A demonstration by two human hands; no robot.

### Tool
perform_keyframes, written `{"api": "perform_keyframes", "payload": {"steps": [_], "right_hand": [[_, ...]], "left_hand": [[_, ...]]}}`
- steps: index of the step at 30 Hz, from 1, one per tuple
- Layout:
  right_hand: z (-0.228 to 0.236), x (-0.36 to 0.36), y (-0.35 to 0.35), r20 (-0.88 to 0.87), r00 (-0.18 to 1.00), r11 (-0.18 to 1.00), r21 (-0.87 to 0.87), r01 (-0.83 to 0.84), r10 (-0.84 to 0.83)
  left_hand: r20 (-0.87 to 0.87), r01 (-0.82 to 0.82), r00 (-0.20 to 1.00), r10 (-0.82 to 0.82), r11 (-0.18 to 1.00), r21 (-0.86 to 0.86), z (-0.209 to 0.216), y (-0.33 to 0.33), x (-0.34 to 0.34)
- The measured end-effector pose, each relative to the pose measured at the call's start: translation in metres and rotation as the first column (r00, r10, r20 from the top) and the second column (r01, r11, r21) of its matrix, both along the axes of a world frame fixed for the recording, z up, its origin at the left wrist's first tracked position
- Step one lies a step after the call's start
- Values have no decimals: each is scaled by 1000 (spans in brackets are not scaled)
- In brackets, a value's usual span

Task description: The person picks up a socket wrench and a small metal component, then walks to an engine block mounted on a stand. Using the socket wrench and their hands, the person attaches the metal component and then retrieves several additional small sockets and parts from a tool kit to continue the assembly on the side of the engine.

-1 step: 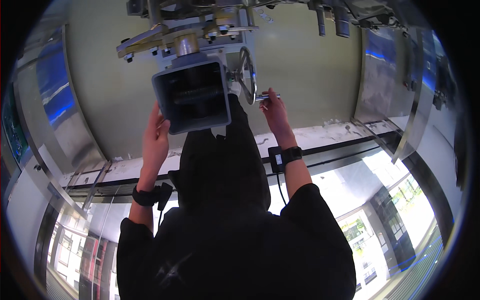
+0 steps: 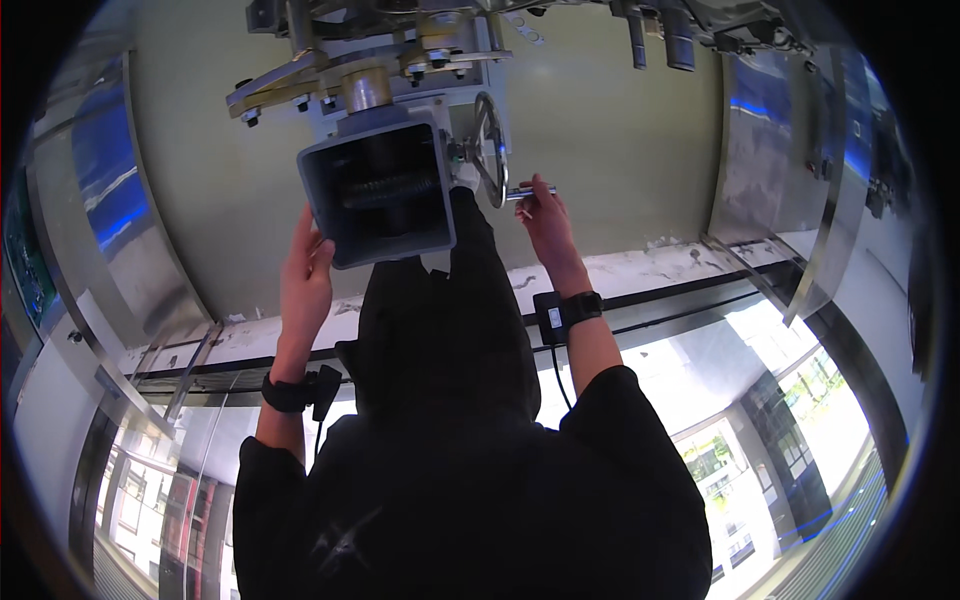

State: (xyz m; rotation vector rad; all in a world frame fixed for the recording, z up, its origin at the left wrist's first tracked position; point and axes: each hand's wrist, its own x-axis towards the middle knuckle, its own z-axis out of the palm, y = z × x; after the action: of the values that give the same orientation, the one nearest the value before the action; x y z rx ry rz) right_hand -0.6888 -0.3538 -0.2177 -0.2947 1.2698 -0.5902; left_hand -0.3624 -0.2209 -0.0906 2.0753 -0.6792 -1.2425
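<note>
A grey box-shaped metal housing (image 2: 307,200) faces me with its open side, and a dark ribbed cylinder (image 2: 385,192) shows inside. My left hand (image 2: 305,285) lies along the housing's lower left side, fingers stretched out and thumb apart near the bottom corner. The fingertips are partly hidden behind its edge. To the right of the housing stands a shiny handwheel (image 2: 503,165) on a short shaft, seen nearly edge-on. Its silver crank handle (image 2: 519,194) sticks out to the right. My right hand (image 2: 545,218) is closed round this handle, fingers curled.
Above the housing, a brass-coloured collar (image 2: 367,88) joins it to bolted metal plates (image 2: 280,82). More dark machinery (image 2: 680,40) hangs at the upper right. Steel panels (image 2: 765,150) stand at both sides. A cabled black box (image 2: 550,318) sits at my right wrist.
The housing, its handwheel and the plates above have shifted slightly left in the picture. My left hand has moved a little left along with the housing; the right hand keeps its hold on the handle.
</note>
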Motion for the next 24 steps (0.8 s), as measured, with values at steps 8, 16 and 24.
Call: {"api": "perform_keyframes", "payload": {"steps": [8,16,24], "right_hand": [[4,-10,-11,-85,976,979,-17,-201,199],[-1,-15,-22,-268,920,927,-168,-335,284],[1,-22,-26,-419,816,737,-383,-557,399]], "left_hand": [[116,-63,991,72,995,-74,-3,-4,-18],[514,9,857,32,997,-76,-8,-7,-46],[488,-23,871,47,998,-55,-4,-8,-50]]}}
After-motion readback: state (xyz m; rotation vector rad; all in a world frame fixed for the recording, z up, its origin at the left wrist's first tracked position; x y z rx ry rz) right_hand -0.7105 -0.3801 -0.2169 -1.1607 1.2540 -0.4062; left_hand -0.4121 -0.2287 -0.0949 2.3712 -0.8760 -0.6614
